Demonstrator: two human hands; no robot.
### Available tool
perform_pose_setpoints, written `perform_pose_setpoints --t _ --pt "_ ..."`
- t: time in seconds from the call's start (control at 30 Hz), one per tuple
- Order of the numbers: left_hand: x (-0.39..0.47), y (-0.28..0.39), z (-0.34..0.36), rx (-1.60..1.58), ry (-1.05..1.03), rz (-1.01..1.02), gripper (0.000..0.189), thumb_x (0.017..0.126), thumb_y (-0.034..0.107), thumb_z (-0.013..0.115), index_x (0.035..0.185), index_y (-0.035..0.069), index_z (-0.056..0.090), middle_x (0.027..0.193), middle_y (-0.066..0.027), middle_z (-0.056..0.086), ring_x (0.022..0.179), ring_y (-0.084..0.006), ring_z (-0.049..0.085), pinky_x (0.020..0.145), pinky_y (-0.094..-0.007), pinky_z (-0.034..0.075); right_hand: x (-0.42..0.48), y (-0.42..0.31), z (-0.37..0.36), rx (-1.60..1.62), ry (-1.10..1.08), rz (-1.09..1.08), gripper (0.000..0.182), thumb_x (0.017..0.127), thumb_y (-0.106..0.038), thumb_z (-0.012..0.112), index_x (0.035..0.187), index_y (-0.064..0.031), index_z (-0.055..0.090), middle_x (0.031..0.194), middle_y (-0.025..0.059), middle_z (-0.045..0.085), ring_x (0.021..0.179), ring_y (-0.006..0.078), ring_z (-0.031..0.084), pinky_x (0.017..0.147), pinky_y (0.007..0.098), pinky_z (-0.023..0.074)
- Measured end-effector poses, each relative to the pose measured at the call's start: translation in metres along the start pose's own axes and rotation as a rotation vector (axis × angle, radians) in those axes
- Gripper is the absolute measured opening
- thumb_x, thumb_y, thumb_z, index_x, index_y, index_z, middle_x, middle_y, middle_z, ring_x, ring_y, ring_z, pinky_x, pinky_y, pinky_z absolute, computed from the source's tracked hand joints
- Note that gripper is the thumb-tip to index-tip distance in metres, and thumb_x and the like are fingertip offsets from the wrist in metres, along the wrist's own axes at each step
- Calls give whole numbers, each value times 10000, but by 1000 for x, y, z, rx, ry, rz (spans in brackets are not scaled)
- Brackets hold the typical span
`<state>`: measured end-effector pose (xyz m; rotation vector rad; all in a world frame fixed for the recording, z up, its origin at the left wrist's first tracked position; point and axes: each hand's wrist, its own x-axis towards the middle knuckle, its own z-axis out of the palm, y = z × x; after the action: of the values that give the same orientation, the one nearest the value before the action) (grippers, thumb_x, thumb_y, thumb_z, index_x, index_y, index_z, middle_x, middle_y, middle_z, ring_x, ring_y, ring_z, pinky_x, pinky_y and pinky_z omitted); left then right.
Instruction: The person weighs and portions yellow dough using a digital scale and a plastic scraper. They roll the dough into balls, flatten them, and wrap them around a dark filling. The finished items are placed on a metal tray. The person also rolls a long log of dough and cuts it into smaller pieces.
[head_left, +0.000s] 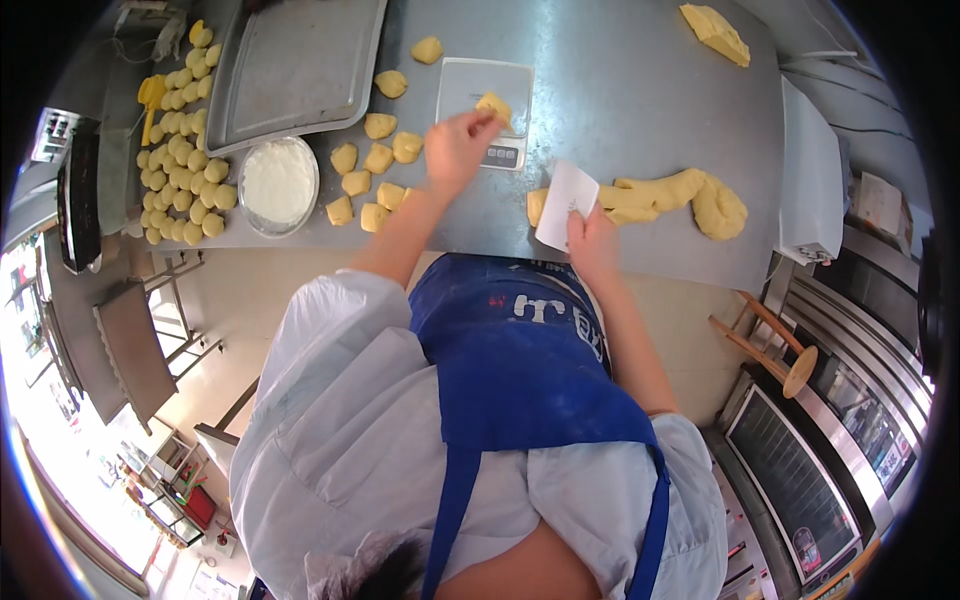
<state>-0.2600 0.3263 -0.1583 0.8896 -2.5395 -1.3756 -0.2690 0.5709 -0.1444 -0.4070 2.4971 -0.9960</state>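
Observation:
My left hand (456, 150) is over a digital kitchen scale (486, 73), its fingertips pinched at a piece of yellow dough (494, 106) above the weighing plate. Blur hides whether that piece rests on the plate. In my right hand (594, 238) is a white dough scraper (568, 201), which bears handwriting. The scraper stands across the left end of a long yellow dough roll (660, 196), whose right end curls round. Left of the scale lie several cut dough pieces (379, 158), some partly hidden by my left forearm.
A metal baking tray (296, 71) and a bowl of white flour (277, 184) stand on the left of the steel table (600, 82). Beyond them sit many rounded dough balls (180, 176) and a yellow scoop (151, 97). A dough slab (716, 34) lies far right, near a white appliance (808, 172).

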Motion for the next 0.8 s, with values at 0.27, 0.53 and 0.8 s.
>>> perform_pose_setpoints --t 0.27,0.53,0.8 --pt "14 4 10 92 194 140 515 747 323 789 1154 60 611 1089 -96 633 935 -254 619 809 -348 506 -6 -14 -31 -314 -193 -104 283 903 -207 489 1028 29 581 862 240 660 787 409 645 726 491 509" --pt "-77 -34 63 174 -295 433 568 743 339 775 1200 49 604 1190 -119 610 1119 -308 556 974 -405 458 3 -29 -21 -490 -273 -199 221 885 -180 513 951 20 581 861 198 674 738 354 663 668 448 534" --pt "-83 -26 61 181 -222 426 650 721 311 798 1272 59 561 1155 -130 625 1099 -312 570 943 -406 473 36 14 14 -293 -201 -109 265 892 -200 483 958 38 577 871 253 660 771 423 645 725 506 509"
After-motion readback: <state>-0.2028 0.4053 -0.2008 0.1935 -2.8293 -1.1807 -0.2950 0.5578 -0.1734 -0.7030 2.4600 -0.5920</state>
